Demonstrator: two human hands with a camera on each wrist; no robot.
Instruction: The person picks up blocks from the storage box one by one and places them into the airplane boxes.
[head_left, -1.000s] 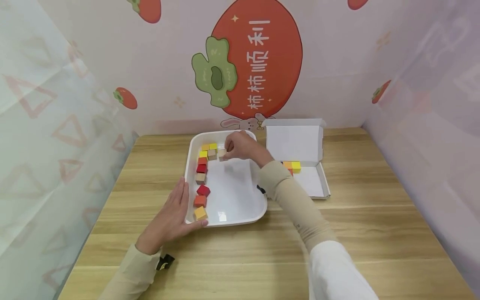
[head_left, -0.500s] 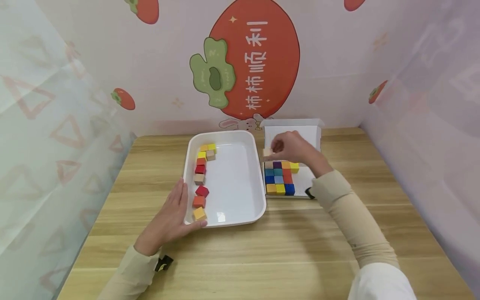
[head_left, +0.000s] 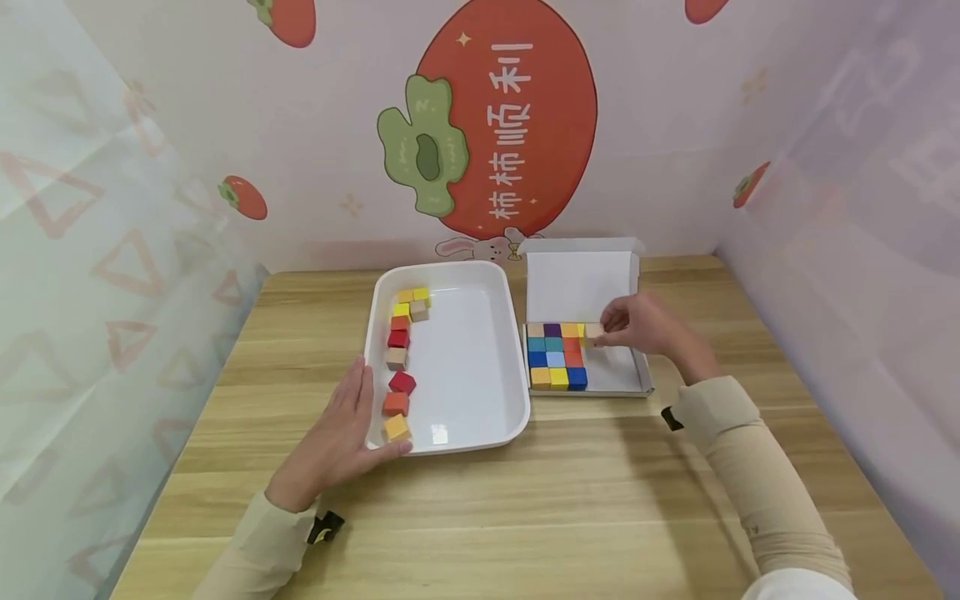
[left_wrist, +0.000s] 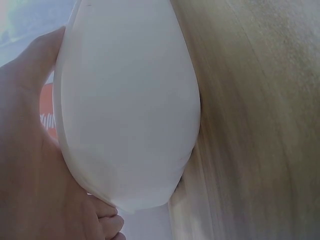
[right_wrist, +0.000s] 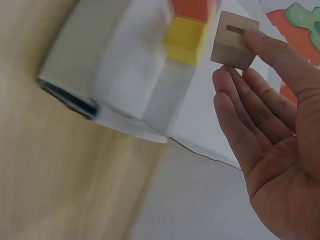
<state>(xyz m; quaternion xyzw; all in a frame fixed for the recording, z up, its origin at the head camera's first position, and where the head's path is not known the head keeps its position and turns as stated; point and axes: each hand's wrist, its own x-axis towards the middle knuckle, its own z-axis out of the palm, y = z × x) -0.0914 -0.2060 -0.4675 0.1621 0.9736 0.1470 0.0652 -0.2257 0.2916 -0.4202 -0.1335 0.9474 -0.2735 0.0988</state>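
Observation:
In the head view, my right hand (head_left: 645,323) pinches a plain wooden block (head_left: 593,332) over the back row of a shallow white box (head_left: 611,375). The right wrist view shows the wooden block (right_wrist: 236,42), with a dark slot mark on one face, between the thumb and fingertips; a yellow block (right_wrist: 186,37) is close by. My left hand (head_left: 333,446) rests against the front-left corner of a white tray (head_left: 517,408), fingers fairly straight along its left side and thumb at the front rim. The left wrist view shows the tray's outer wall (left_wrist: 127,100).
Several coloured and plain blocks (head_left: 398,338) lie along the tray's left side. Inside the box, coloured blocks (head_left: 555,358) stand in tight rows on the left, with bare floor to their right. Its raised lid (head_left: 573,283) stands behind. Both containers sit on a wooden table (head_left: 480,517).
My right hand has taken a plain wooden block from the tray's back area and carried it right, then down over the box. My left hand has stayed at the tray's corner.

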